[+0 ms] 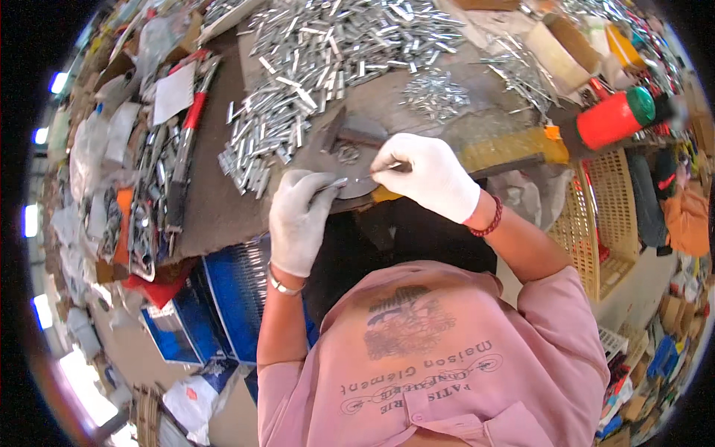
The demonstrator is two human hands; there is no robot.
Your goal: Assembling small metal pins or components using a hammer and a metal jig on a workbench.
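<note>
Two hands (298, 220) (432, 176) near bench edge (231, 240), open room leftward.

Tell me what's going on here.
A person in a pink shirt works at a cluttered bench. The gloved left hand pinches a small silvery metal piece. The gloved right hand is close beside it; whatever it may hold is too small to make out. Beyond the hands lie a broad pile of short metal pieces and a smaller heap of tiny ones.
</note>
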